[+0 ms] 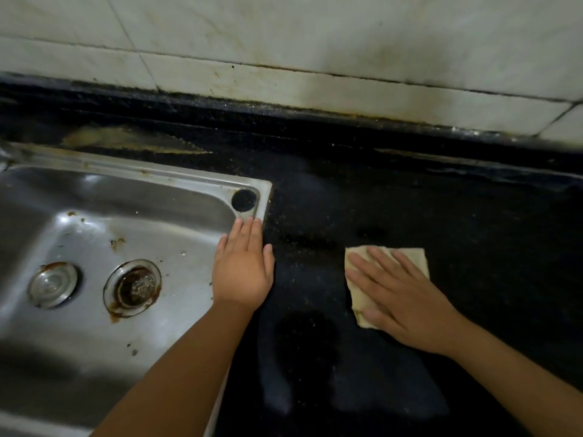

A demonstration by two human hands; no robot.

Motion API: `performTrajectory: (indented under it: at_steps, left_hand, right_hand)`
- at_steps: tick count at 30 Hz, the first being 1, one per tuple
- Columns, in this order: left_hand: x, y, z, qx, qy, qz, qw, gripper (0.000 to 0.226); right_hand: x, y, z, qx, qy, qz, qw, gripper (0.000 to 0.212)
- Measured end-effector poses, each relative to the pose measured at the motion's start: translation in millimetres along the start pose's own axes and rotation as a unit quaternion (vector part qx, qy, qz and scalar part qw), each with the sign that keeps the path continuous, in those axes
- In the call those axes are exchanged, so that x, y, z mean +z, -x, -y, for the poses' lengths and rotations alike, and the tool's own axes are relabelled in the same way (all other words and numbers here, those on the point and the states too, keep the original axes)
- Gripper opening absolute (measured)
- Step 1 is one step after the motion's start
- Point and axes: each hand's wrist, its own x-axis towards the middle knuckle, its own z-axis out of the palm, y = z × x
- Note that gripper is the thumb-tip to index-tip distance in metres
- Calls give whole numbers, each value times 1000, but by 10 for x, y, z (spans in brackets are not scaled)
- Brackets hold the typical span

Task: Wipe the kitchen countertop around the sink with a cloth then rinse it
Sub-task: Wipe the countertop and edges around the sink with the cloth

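Wiping | right hand (400,298) flat, fingers spread on cloth (356,298) | left hand (241,272) flat on sink (258,187) edge | press hard, push crumbs off countertop (441,200)

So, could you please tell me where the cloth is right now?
In the head view the cloth lies flat on the dark countertop, right of the sink, pressed under the right hand.

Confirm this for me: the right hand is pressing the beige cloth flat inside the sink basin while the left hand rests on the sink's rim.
Not quite. In the head view the right hand presses the beige cloth flat on the black countertop, to the right of the sink, not inside the basin. The rest holds: the left hand lies flat on the sink's right rim.
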Motion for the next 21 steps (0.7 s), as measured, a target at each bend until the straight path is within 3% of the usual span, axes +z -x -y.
performTrajectory:
  at_steps: [3,5,8,14,18,21]
  left_hand:
    - [40,-8,18,10,-3,-18,1000,74]
    - [39,-19,15,12,2,-22,1000,76]
    - [17,-23,-1,9,-2,-17,1000,71]
    - [-5,-23,-17,-11,41,-7,999,66]
    - [-44,6,-10,-11,95,-7,995,65]
    - [-96,56,40,-6,150,15,989,48]
  right_hand:
    - [-3,40,-66,56,8,-15,998,63]
    - [-117,-241,-154,148,-52,-54,986,74]
    - [-204,-842,-244,256,-124,-45,958,56]
    - [-231,-1162,486,122,-117,-27,985,52]
    - [30,-580,1074,7,-104,-59,993,54]
    - [302,118,1279,-43,-40,-67,996,55]
